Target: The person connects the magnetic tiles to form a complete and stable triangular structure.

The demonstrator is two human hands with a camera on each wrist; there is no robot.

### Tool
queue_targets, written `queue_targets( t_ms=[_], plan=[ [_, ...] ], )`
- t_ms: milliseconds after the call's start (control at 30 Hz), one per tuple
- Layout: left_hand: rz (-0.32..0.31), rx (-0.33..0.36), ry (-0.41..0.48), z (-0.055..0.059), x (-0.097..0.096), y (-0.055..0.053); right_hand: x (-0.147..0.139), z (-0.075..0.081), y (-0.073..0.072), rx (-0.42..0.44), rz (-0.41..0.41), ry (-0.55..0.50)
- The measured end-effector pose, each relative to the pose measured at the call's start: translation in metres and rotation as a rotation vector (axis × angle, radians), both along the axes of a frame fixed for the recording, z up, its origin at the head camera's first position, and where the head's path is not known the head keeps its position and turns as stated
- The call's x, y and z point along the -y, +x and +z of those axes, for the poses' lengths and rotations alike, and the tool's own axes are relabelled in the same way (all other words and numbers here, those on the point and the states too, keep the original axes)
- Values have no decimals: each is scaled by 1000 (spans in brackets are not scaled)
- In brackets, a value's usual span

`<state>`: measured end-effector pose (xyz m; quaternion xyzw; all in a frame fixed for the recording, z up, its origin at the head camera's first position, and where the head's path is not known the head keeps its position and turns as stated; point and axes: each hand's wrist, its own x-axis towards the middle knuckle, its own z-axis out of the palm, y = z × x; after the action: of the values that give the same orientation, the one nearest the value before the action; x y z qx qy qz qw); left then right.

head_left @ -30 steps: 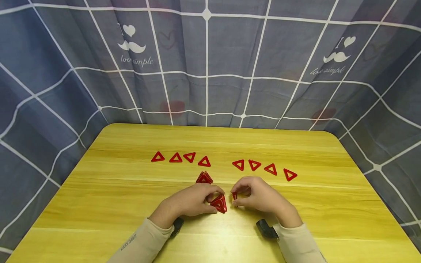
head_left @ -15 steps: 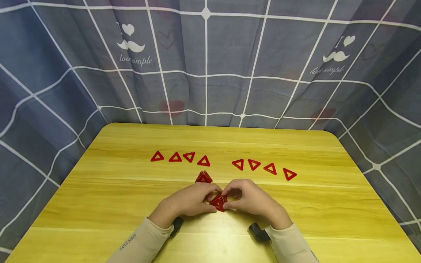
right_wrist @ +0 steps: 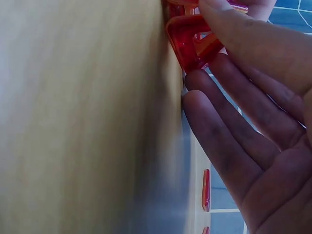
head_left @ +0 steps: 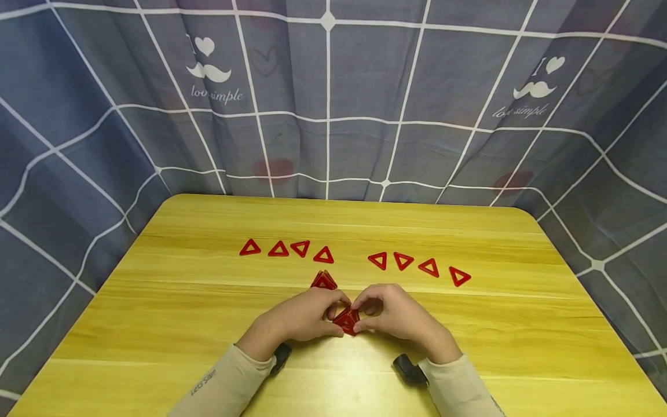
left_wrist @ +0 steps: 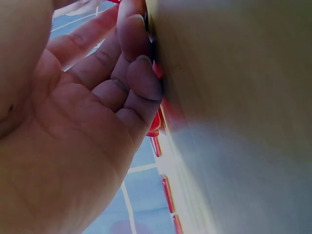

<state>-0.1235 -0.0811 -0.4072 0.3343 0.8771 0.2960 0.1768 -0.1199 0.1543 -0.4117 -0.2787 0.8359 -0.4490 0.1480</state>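
Note:
A small cluster of red hollow triangle tiles [head_left: 346, 321], leaning together like a pyramid, stands on the wooden table between the two hands. My left hand [head_left: 307, 315] holds its left side with thumb and fingertips. From the right, my right hand [head_left: 398, 315] pinches a triangle tile [right_wrist: 191, 44] against the cluster, thumb in front. That tile looks glossy and see-through in the right wrist view, its other fingers spread below it. In the left wrist view, the curled fingers [left_wrist: 141, 78] hide most of the cluster. Just behind the left hand sits another red triangle cluster [head_left: 323, 281], partly covered.
Farther back, single red triangle tiles lie flat in a loose row, several on the left [head_left: 278, 250] and several on the right [head_left: 429, 267]. A blue checked curtain [head_left: 359, 104] hangs around the table's [head_left: 208, 226] back and sides.
My right hand has moved left, bringing its triangle tile from a gap to the cluster held by my left hand. Over the last half second the tile has closed in against it. The left hand stays put.

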Motion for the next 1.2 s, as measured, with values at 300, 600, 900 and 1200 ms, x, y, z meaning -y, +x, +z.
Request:
queue_targets(
  t_ms=[300, 600, 900, 1200],
  plan=[
    [33, -15, -9, 1, -3, 1, 1, -1, 0, 0, -24, 2],
    [82, -36, 2, 2, -4, 2, 1, -2, 0, -89, -4, 9],
    [121, -57, -7, 6, -1, 0, -1, -1, -2, -141, -51, 70],
    [125, -26, 82, 17, 21, -9, -4, 0, -3, -190, -114, 109]
  ],
)
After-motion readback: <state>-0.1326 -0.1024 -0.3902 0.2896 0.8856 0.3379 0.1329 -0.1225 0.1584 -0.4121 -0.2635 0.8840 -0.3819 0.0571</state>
